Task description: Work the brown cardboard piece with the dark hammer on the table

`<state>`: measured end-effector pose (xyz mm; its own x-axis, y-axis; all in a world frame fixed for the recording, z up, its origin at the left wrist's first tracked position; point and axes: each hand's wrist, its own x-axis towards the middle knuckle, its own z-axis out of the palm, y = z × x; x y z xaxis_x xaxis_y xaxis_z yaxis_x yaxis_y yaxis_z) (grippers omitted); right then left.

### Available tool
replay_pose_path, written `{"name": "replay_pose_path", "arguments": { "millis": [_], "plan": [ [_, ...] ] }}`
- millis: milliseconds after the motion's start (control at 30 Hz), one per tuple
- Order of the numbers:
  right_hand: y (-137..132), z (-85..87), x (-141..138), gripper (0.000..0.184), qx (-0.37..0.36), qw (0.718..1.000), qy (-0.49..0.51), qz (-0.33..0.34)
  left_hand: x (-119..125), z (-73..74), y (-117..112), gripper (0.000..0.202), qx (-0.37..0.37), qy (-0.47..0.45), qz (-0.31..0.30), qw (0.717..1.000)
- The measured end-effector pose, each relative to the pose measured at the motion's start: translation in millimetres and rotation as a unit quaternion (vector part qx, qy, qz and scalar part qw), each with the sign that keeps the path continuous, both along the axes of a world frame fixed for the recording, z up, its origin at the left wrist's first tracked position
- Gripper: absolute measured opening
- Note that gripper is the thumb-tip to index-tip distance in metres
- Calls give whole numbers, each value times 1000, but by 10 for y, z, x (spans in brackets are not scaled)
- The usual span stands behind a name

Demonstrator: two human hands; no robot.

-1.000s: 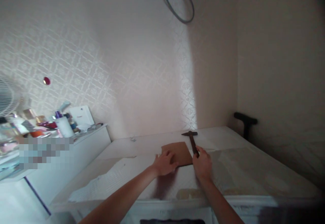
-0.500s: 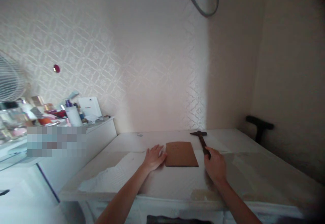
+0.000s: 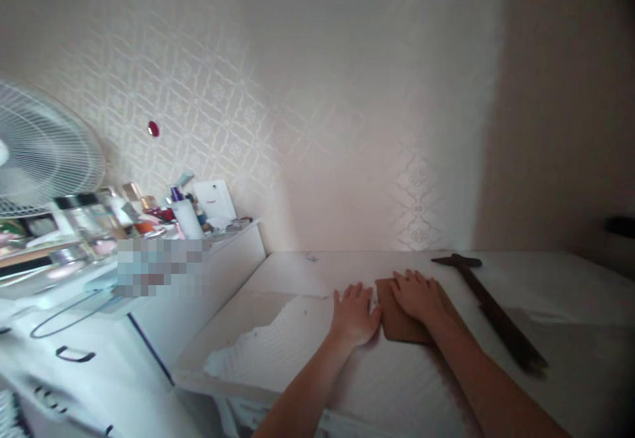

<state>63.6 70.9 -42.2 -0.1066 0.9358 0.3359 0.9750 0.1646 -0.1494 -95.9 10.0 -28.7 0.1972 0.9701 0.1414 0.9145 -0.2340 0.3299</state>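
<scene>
Both hands are open: my right hand [image 3: 414,296] lies flat on the board [image 3: 399,325], my left hand [image 3: 353,315] at its left edge, squaring it. Lifting it would need fingertips under an edge.

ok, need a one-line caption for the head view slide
Right hand flat on a brown board, left hand on the white table beside it, hammer lying apart to the right.

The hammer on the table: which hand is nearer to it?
The right hand. It lies flat on the brown board, left of the hammer, not touching it. The left hand rests at the board's left edge, farther from the hammer.
</scene>
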Motion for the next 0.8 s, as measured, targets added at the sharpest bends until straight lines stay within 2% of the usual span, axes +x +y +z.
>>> {"name": "replay_pose_path", "arguments": {
  "millis": [133, 233, 267, 333, 433, 500, 633, 800],
  "plan": [
    [102, -175, 62, 41, 12, 1000, 11, 10, 1, 15, 67, 46, 8, -41, 7, 999],
    [116, -205, 91, 40, 20, 1000, 0, 16, -125, 59, 358, 40, 40, -32, 3, 999],
    [116, -207, 92, 40, 22, 1000, -3, 17, -205, 83, 496, 38, 37, -21, 11, 999],
    [112, -209, 86, 40, 23, 1000, -5, 14, -422, 148, 792, 33, 50, -1, 66, 997],
    [93, -204, 73, 41, 19, 1000, -6, 10, -846, 286, 1182, 30, 33, 54, 172, 983],
    [75, -190, 65, 42, 14, 1000, -9, 11, -1144, 386, 1368, 31, 21, 60, 213, 975],
    [42, -158, 49, 44, 11, 1000, -8, 11, -1611, 494, 1593, 25, -18, 63, 248, 967],
    [19, -139, 33, 45, 14, 1000, -6, 9, -1808, 393, 1730, 16, -59, 50, 242, 967]
  ]
}}
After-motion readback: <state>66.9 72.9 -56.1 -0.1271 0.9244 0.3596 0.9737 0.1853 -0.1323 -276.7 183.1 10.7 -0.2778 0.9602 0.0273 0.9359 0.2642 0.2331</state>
